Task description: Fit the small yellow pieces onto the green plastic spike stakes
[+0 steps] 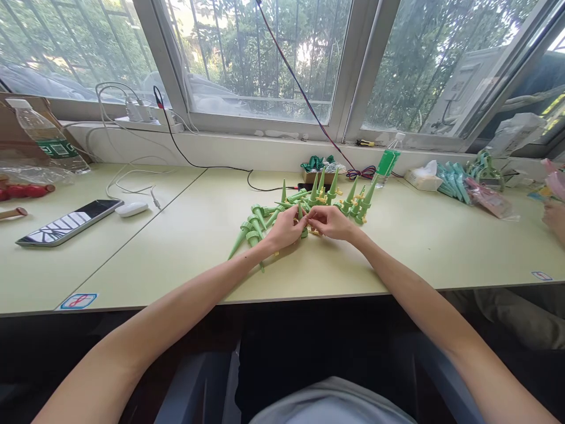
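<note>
My left hand (286, 228) is closed around a green plastic watering spike (304, 232), whose pointed end rises between the fingers. Fingertips of my right hand (332, 222) are pinched together against the same spike; whatever lies between them is too small and hidden to name. Several green spikes stand point-up behind and to the right, such as the spike (365, 203) beside my right wrist, some with small yellow valves (339, 192) on their sides. Left of my left hand, more loose spikes (247, 229) lie in a heap, partly covered by my hand and forearm.
A phone (70, 222) and a white mouse-shaped object (132, 209) lie on the left, near cables and a bottle (50, 138). Behind the spikes stand a small box (314, 176) and another bottle (388, 159). Wrapped packs (454, 182) and another person's hand (555, 219) are at right.
</note>
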Demonstrator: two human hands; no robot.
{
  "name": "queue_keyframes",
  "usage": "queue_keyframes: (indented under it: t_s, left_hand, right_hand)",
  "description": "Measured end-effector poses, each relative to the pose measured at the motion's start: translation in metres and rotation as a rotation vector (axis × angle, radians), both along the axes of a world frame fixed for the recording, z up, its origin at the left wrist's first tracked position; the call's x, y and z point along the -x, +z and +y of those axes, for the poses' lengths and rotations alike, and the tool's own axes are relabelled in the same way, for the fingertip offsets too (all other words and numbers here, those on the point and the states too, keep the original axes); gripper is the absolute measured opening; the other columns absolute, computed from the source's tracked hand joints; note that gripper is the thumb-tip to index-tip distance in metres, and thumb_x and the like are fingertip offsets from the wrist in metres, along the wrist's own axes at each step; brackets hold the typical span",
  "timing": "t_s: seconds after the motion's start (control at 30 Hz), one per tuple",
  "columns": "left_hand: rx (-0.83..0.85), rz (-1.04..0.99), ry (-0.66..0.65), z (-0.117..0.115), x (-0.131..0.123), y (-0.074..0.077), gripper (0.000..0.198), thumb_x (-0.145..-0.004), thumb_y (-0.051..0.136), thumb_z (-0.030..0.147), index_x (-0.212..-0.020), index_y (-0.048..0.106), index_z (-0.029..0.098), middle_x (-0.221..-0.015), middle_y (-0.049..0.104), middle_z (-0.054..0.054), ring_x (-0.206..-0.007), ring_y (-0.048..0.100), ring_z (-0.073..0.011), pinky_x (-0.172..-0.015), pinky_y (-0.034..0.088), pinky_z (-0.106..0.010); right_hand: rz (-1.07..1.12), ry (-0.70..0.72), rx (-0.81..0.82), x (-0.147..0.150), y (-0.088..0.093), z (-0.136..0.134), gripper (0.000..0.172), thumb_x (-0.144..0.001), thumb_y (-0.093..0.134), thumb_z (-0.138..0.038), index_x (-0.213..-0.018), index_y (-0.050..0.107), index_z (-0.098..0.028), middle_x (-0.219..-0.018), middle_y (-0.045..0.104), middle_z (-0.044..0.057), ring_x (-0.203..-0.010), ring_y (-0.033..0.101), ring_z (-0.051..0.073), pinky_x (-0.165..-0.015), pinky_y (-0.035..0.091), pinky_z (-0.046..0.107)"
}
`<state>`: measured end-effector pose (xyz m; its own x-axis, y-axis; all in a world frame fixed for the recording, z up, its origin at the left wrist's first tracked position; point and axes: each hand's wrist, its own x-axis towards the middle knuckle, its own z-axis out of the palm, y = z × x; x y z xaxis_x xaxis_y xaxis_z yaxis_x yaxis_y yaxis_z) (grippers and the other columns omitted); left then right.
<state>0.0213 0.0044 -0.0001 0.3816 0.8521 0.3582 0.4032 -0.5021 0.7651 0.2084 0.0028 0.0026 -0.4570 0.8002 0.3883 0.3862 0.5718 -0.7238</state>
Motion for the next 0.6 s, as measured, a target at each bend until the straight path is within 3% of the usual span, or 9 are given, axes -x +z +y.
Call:
queue_keyframes:
  t_s: [0.6]
  left_hand:
    - [-0.013,0.024,-0.015,-0.003,-0.0009,0.0025,0.015,-0.094,0.051,0.029,-0.084,0.055,0.019,-0.072,0.064,-0.003,-0.055,0.055,-0.0139,-0.055,0.043,-0.027]
  right_hand:
    - [-0.026,0.001,0.015,-0.0003,0.0024,-0.0017,0.011,-0.083,0.058,-0.026,-0.079,0.06,-0.016,-0.063,0.059,0.0,-0.055,0.051,0.011,-0.052,0.039,0.023]
